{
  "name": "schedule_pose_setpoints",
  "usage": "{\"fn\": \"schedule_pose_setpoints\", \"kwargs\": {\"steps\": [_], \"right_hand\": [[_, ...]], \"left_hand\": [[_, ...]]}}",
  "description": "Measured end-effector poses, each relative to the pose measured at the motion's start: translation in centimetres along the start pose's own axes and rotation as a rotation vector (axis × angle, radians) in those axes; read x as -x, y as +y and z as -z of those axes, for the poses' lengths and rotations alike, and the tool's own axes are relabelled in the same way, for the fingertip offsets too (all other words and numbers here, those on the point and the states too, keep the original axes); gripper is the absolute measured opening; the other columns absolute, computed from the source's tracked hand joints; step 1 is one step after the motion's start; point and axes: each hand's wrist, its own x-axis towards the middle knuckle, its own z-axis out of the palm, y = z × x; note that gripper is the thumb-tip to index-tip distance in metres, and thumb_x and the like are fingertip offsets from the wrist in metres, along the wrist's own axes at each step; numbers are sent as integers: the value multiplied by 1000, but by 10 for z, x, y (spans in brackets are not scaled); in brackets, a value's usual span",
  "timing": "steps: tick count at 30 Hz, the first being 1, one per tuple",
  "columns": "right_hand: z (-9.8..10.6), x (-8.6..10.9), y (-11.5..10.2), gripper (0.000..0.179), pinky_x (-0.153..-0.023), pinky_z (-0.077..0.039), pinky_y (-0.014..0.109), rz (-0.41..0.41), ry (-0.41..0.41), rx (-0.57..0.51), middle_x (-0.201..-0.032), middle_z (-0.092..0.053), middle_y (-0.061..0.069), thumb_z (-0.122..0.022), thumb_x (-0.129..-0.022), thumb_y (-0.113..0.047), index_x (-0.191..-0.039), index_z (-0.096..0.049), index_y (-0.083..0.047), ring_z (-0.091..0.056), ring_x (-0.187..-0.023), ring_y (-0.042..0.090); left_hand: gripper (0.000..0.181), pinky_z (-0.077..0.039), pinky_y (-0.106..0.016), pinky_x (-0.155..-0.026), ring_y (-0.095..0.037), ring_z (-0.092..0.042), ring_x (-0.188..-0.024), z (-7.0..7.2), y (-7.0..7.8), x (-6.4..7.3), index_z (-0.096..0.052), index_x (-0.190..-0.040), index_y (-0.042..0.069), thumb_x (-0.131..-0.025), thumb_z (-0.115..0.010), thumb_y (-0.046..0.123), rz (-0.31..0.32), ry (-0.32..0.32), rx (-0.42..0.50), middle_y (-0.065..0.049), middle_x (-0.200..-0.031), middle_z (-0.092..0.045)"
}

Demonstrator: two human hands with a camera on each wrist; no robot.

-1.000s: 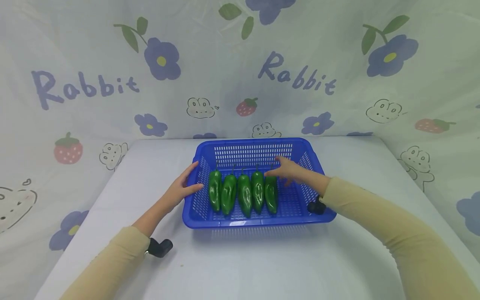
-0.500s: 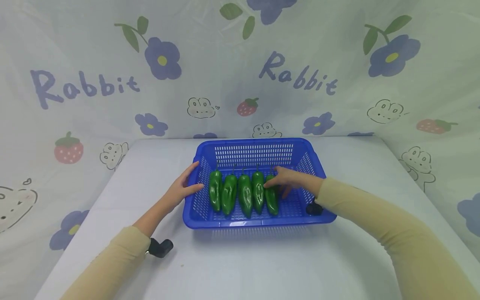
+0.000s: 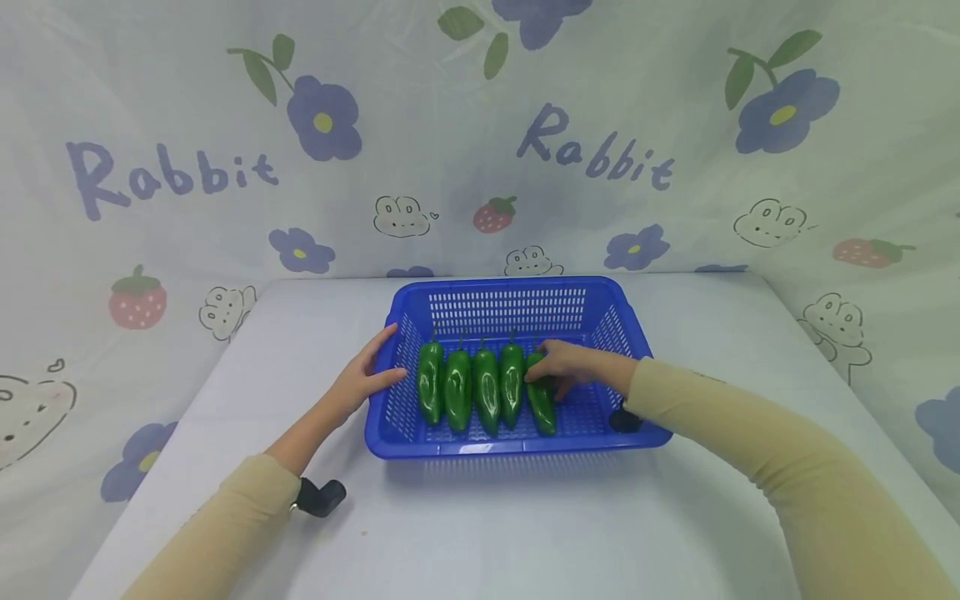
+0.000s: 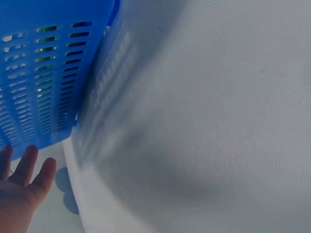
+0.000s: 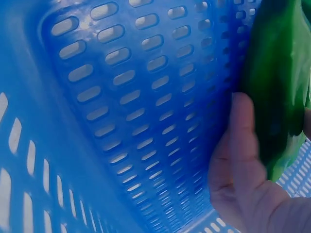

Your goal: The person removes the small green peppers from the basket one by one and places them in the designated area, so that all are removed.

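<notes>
Several glossy green peppers lie side by side in a blue plastic basket [image 3: 480, 448], stems toward its back wall. My right hand [image 3: 572, 363] reaches in and grips the rightmost pepper [image 3: 543, 410] by its stem end, which the hand partly hides. In the right wrist view this green pepper [image 5: 277, 73] sits between the fingers of the right hand [image 5: 249, 167]. My left hand [image 3: 358, 385] rests at the basket's left rim, thumb and fingers spread. From the left wrist, the left hand [image 4: 22, 194] shows straight fingers against the basket's outer wall [image 4: 29, 104].
The basket stands on a white-covered table [image 3: 480, 533]. Behind it hangs a white curtain [image 3: 420, 158] printed with flowers and rabbits. A second pepper [image 3: 512, 379] lies close to the left of the gripped one. Black wrist cameras [image 3: 321, 497] sit at both cuffs.
My right hand has come down and slightly left, and its fingers have closed round the rightmost pepper. That pepper now lies a little more slanted. The left hand keeps its place.
</notes>
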Motion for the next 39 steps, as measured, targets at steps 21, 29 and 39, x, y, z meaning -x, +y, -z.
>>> {"fn": "schedule_pose_setpoints", "kwargs": {"steps": [21,29,39], "right_hand": [[22,6,-8,75,-89,-45,55,112,106,-242,-134,-37,25,-61,-81,-10,-144,-21,-8,-40,-121,44],[38,17,-17,74,-93,-43,54,143,127,-314,-135,-37,23,-59,-82,-9,-145,-19,-10,-39,-123,43],[62,31,-26,72,-90,-45,53,201,140,-288,-130,-39,21,-57,-84,-11,-146,-20,-12,-44,-111,34]], "left_hand": [[75,-32,-55,-99,-46,-26,-131,0,0,0,-12,-148,18,-88,-57,25,-11,22,-17,-23,-150,-12],[75,-33,-55,-98,-46,-26,-131,-1,0,0,-12,-148,18,-88,-57,23,-11,21,-8,-23,-150,-13],[75,-30,-56,-100,-46,-23,-133,0,1,1,-12,-148,17,-88,-56,23,-14,19,-15,-23,-151,-11]]}}
